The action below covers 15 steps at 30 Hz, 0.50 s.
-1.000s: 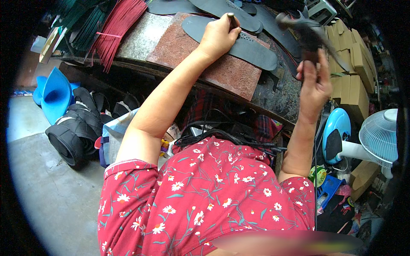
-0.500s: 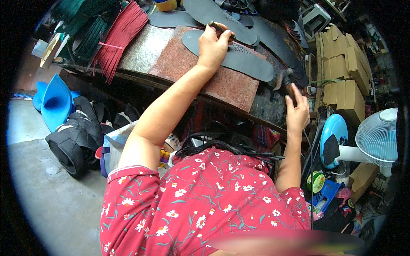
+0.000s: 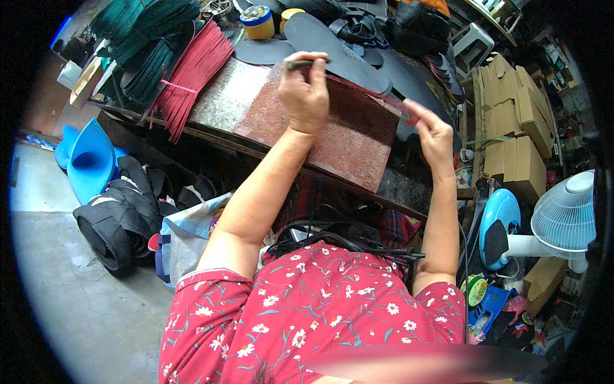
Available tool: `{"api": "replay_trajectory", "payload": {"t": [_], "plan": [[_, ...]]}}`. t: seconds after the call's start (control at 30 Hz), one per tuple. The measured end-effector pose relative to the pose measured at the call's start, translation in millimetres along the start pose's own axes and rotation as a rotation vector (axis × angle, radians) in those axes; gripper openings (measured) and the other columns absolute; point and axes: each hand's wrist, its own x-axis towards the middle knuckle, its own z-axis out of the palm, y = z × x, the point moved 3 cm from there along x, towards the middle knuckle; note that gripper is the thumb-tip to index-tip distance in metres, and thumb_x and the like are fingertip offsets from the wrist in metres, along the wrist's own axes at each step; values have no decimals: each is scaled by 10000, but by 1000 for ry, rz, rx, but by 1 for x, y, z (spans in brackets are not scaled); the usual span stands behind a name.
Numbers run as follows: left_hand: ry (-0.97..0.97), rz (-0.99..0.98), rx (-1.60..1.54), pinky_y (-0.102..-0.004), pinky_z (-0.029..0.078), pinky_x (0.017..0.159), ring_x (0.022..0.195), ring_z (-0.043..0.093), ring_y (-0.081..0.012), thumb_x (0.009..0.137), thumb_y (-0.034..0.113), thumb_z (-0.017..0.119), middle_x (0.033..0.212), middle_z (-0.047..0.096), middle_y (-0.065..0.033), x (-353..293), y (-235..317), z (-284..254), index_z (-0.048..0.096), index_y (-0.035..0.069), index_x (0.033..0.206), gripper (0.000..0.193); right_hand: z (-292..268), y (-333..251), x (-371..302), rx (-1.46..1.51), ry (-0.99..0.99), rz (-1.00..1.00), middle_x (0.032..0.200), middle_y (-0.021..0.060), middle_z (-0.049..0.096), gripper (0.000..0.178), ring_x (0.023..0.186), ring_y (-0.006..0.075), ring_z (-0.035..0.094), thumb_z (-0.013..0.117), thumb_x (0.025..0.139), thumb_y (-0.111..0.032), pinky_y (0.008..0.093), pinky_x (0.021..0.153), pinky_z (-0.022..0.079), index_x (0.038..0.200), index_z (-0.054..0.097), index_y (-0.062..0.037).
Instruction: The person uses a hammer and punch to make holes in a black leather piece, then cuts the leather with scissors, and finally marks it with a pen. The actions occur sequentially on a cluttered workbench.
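My left hand (image 3: 306, 99) is closed round a short dark rod-shaped tool (image 3: 299, 64), held nearly level above the reddish-brown board (image 3: 358, 150) on the bench. Near the board's right end is my right hand (image 3: 435, 134), its fingers stretched leftward and smeared by motion. A thin dark-red strip or edge (image 3: 371, 91) runs from beside my left hand to the right fingertips; whether it is a sole seen edge-on cannot be made out. Just beyond lies a grey shoe sole (image 3: 320, 48) with small holes. Another grey sole (image 3: 262, 52) rests to its left.
Bundles of red strips (image 3: 195, 73) and green strips (image 3: 150, 29) lie at the bench's left. A yellow-and-blue tub (image 3: 258, 24) stands at the back. Cardboard boxes (image 3: 521, 137) and a white fan (image 3: 563, 211) are on the right; rolled black material (image 3: 118, 221) sits on the floor at left.
The grey sole that lay flat on the board is gone from there. My left hand has shifted left with its tool. My right hand has moved up and left; the hammer-like tool no longer shows clearly.
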Motion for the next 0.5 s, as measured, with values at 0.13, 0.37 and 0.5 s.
{"api": "replay_trajectory", "payload": {"t": [0.13, 0.37, 0.5], "plan": [[71, -52, -148, -270, 473, 904, 982, 614, -162, 955, 30, 569, 1040, 663, -101, 7, -7, -6, 480, 27, 1063, 140, 0, 10, 18, -55, 453, -52, 1000, 56, 718, 304, 830, 115, 689, 536, 938, 15, 260, 757, 546, 1186, 683, -82], [153, -1, -9, -331, 439, 979, 1119, 560, -211, 932, 68, 614, 1025, 660, -102, 8, -12, -10, 556, 27, 1044, 133, 44, 38, 66, -269, 52, -117, 1160, 102, 683, 410, 1003, 201, 668, 548, 826, 78, 313, 907, 516, 1166, 687, -105], [43, 93, 139, -315, 506, 823, 930, 635, -229, 898, 94, 662, 1002, 620, -109, 5, -11, -3, 625, 30, 966, 100, 54, 58, 70, -426, -109, -98, 1305, 120, 600, 408, 1193, 311, 545, 545, 821, -39, 371, 1046, 411, 1161, 702, -201]]}}
